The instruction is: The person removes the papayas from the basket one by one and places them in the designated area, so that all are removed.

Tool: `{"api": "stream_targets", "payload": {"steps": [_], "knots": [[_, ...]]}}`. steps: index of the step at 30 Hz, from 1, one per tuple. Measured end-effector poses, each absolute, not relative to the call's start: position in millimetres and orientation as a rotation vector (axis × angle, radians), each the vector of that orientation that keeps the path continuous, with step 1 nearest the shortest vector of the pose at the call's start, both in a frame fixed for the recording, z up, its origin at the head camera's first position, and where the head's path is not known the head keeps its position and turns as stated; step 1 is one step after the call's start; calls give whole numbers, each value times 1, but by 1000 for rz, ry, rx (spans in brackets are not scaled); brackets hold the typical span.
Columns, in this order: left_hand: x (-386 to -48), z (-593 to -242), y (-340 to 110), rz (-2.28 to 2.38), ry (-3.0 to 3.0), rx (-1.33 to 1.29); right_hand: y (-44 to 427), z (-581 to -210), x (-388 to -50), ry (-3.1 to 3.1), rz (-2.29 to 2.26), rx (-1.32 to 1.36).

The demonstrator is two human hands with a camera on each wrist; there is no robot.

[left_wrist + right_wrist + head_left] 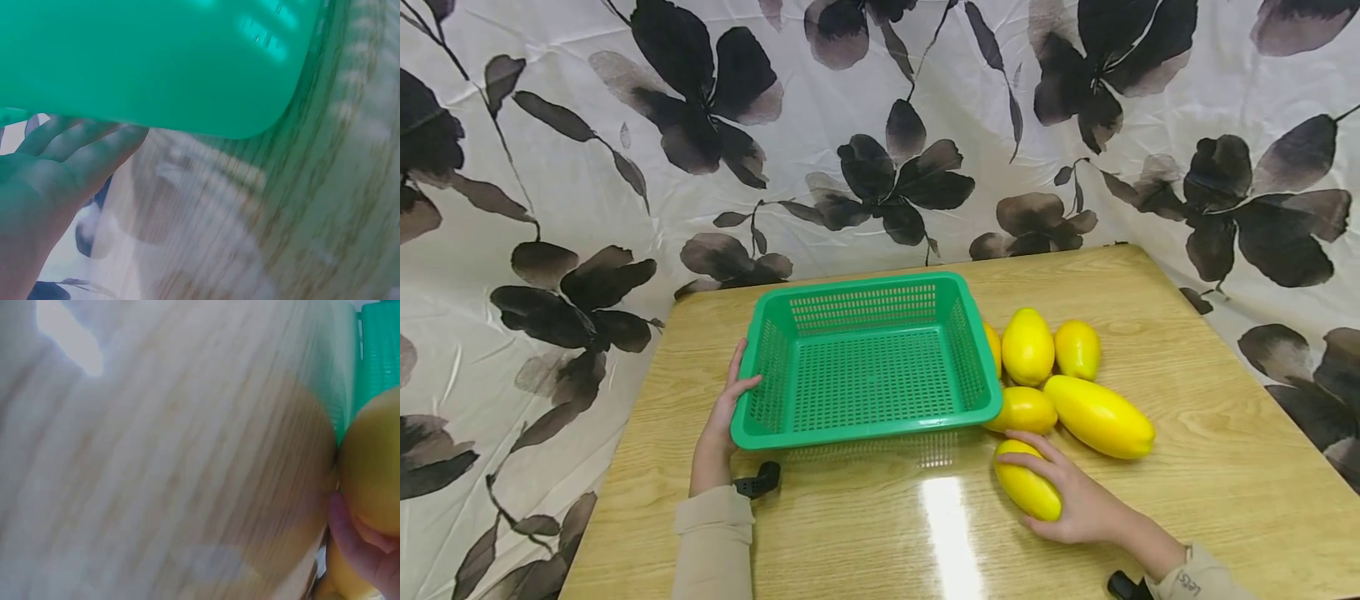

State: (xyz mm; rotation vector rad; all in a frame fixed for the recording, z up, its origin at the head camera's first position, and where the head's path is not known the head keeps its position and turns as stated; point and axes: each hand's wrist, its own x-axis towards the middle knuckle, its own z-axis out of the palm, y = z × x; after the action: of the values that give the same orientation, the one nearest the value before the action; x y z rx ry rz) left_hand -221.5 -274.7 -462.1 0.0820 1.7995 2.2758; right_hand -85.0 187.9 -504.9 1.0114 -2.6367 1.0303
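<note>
The left hand [724, 417] grips the left rim of a green plastic basket [868, 432], its thumb bent over the edge and the other fingers along the outside wall. In the left wrist view, the fingers [103, 153] lie against the basket's underside [150, 75]. A yellow mango [1028, 483] is in the right hand [1075, 500], held from its right side near the basket's front right corner. The right wrist view shows this mango [375, 465] at the right edge, with the fingers [353, 540] on it.
Several more yellow fruits stand right of the basket: one pear-shaped [1028, 346], one small and rounded [1077, 350], one oval [1028, 410] and one long [1099, 417]. Another [992, 346] is partly behind the basket's wall. A wooden table [850, 533] carries everything; floral cloth [880, 200] hangs behind.
</note>
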Motion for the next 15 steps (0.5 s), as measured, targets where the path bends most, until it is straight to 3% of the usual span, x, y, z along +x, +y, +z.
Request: {"api": "stream_targets", "payload": {"steps": [15], "knots": [[-219, -455, -288, 1966, 2166, -28, 196, -474, -95, -2625, 895, 1025]]}}
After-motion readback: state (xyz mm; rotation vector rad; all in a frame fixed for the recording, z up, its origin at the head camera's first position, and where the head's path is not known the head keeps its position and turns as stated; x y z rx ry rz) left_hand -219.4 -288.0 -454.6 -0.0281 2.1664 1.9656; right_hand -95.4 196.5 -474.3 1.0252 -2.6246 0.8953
